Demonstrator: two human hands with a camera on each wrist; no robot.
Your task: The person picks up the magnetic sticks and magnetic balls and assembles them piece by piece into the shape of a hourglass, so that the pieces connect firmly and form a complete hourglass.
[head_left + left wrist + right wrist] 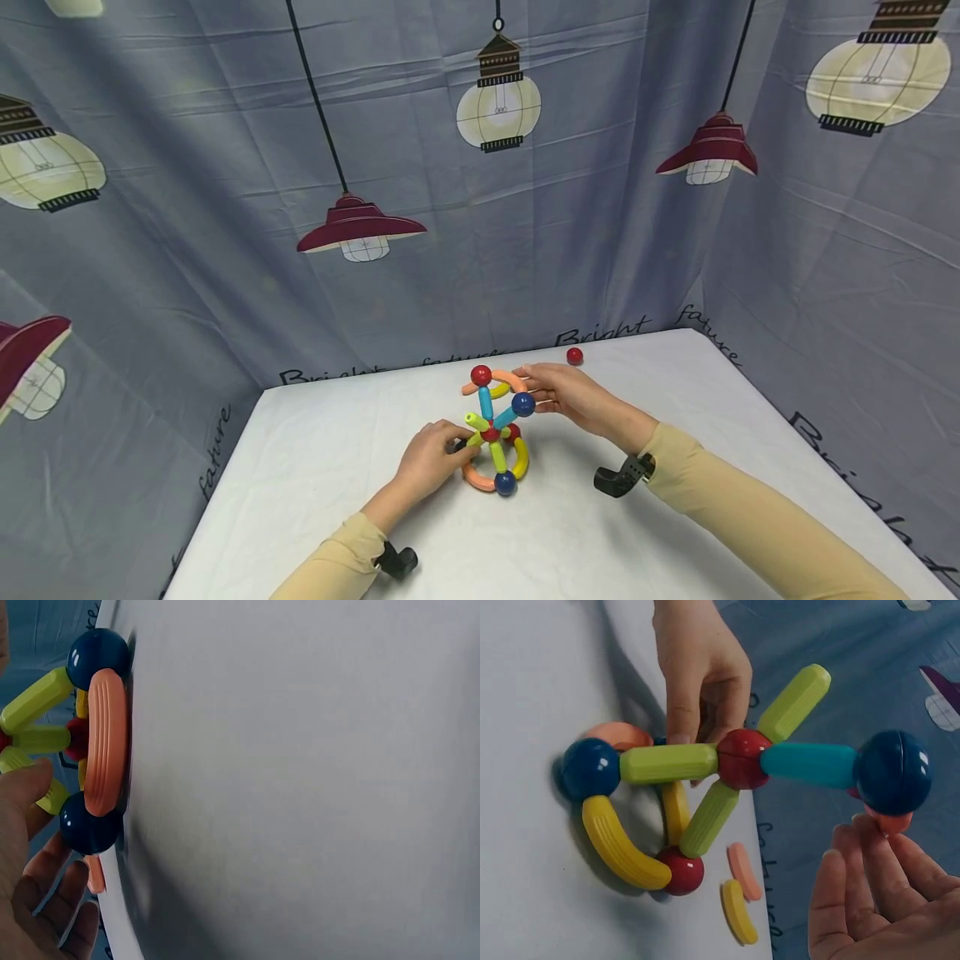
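Observation:
A magnetic stick-and-ball model stands on the table, with a red centre ball [490, 434] joining green and blue rods. Its base ring has yellow and orange curved rods and a dark blue ball [506, 483]. My left hand [433, 457] pinches a lower green rod [54, 796] between thumb and fingers, close to a blue ball [90, 823]. On the upper right, my right hand [573, 396] holds an orange curved rod [891, 822] by its side, just under the upper blue ball [895, 772]. Another red ball [481, 376] tops a blue rod.
A loose red ball [574, 356] lies near the table's back edge. Behind the model, a loose yellow curved rod [739, 911] and an orange one [745, 871] lie on the white table [300, 467]. A grey-blue curtain [420, 308] hangs around the table.

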